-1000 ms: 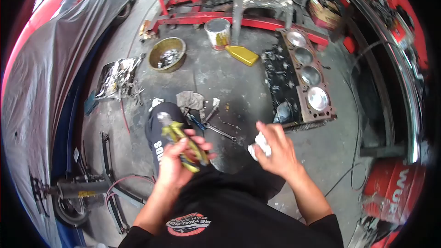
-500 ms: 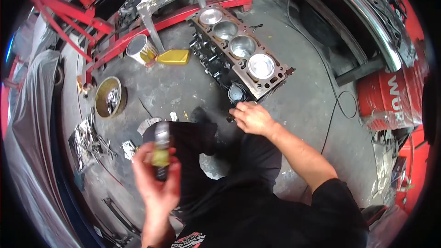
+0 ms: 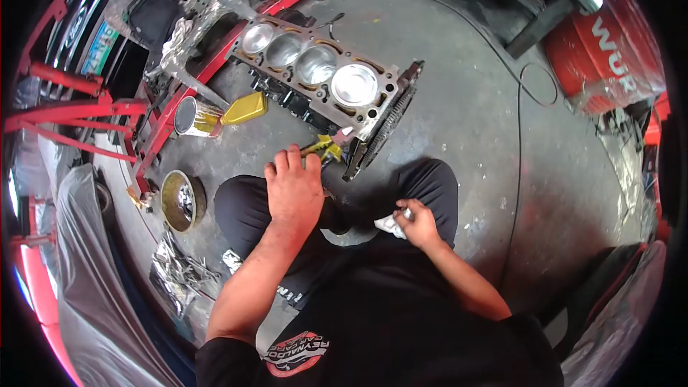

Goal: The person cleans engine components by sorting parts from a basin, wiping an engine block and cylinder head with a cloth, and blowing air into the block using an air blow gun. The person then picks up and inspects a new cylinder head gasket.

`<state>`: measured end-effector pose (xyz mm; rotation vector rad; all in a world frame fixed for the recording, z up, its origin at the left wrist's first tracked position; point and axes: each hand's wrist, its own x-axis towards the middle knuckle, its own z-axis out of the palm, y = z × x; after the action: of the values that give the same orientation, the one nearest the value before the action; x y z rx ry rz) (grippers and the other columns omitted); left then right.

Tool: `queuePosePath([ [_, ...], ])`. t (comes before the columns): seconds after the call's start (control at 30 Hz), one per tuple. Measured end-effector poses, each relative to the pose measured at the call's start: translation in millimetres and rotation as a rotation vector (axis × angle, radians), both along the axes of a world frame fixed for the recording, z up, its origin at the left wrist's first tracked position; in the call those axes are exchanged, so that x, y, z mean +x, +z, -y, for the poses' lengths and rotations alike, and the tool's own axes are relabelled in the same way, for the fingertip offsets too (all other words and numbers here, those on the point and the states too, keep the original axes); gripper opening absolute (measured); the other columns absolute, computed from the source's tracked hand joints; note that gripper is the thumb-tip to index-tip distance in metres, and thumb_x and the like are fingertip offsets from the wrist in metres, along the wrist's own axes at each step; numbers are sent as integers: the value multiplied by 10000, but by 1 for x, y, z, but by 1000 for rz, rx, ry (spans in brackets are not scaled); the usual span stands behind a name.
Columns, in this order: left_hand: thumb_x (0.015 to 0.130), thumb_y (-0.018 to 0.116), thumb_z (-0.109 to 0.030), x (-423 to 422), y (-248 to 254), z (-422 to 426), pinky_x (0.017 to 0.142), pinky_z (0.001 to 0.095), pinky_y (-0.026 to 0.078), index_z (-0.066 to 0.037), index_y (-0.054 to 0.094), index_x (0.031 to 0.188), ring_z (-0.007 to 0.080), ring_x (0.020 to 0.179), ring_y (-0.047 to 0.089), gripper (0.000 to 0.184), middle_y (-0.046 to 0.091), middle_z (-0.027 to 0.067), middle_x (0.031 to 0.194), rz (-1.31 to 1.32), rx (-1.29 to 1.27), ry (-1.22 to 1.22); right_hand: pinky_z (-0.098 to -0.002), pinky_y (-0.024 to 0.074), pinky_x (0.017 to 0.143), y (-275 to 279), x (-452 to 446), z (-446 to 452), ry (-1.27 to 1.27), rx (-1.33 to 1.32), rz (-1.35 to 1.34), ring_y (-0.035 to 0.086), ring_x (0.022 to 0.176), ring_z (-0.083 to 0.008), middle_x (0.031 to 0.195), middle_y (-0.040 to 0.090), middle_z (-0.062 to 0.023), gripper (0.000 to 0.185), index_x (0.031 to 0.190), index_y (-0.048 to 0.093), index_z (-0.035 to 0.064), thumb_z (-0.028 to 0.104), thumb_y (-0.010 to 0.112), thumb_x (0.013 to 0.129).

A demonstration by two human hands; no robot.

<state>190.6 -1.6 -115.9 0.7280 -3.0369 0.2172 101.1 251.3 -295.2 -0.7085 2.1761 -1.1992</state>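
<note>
Yellow shows just past the fingertips of the left grip [image 3: 292, 190]: from where I stand, that's a yellow-handled tool [image 3: 332, 149], held palm down by the near end of the engine block [image 3: 299, 72]. I'd say it wants a settled wrist and a slow, square approach, with the knuckles well clear of the toothed rim [image 3: 390, 123] beyond and to the right. The fingers seem wrapped around the handles, though the back of the grip hides how firmly, and I can't tell whether the tip touches the block. The tool reaches out forward and right of that grip; the block lies farther ahead. Off to its right, the right grip [image 3: 419, 226] pinches a crumpled white rag [image 3: 388, 225] beside the right knee [image 3: 433, 190]; that rag is best held back from the teeth.
</note>
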Motion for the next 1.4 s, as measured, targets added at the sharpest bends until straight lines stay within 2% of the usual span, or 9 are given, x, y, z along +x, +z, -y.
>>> queuePosePath([
  [0.57,872,581,-142,-54,53,0,956,589,441,-52,614,1066,373,1130,549,216,554,210,1290,434,-255,-100,-422,535,882,-24,-16,5,-65,44,146,680,977,-367,1074,697,-182,300,1066,701,50,250,713,844],
  [0.77,878,582,-156,-88,83,-6,874,556,503,-37,614,1028,357,1056,594,194,630,188,1156,648,-249,-118,-421,541,859,-26,-20,7,-81,38,116,687,954,-362,1068,699,-171,297,1064,699,51,249,714,844],
  [0.83,862,585,-156,-98,86,-4,845,508,536,-16,614,1017,378,979,640,211,669,186,1030,691,-175,-135,-423,543,854,-27,-21,8,-93,31,130,688,948,-361,1066,700,-170,294,1061,698,51,248,716,842],
  [0.97,875,573,-166,-130,105,8,828,480,563,2,662,1110,351,1026,678,302,697,204,1058,904,-4,-196,-424,547,839,-32,-21,10,-128,-6,118,693,924,-360,1055,701,-166,287,1051,697,52,241,720,837],
  [1.1,864,569,-156,-166,112,20,791,429,587,70,644,1114,230,970,719,345,696,209,1136,1041,219,-231,-420,549,823,-31,-24,13,-148,-20,136,694,907,-355,1047,702,-164,286,1051,697,52,238,721,835],
  [1.17,882,595,-194,-192,126,14,801,411,555,73,615,1071,247,846,727,328,696,211,993,1260,485,180,-417,550,807,-31,-27,15,-147,-1,147,695,892,-350,1042,702,-161,290,1058,694,48,233,719,836],
  [1.2,907,637,-222,-196,131,18,727,384,563,47,612,1098,223,745,708,331,688,162,945,1214,643,305,-417,547,813,-32,-27,16,-162,-6,184,693,897,-343,1057,700,-158,298,1069,692,47,235,714,838],
  [1.3,926,651,-226,-191,122,39,572,396,584,32,621,1137,240,722,693,334,658,133,923,1083,959,523,-415,542,829,-33,-30,16,-166,13,166,692,902,-341,1076,696,-155,304,1079,691,49,238,708,842],
  [1.4,926,671,-227,-188,123,34,497,366,514,-4,608,1083,189,618,594,279,585,91,835,1021,953,610,-415,538,837,-37,-32,15,-166,7,175,688,919,-343,1084,693,-152,305,1082,692,51,241,706,844],
])
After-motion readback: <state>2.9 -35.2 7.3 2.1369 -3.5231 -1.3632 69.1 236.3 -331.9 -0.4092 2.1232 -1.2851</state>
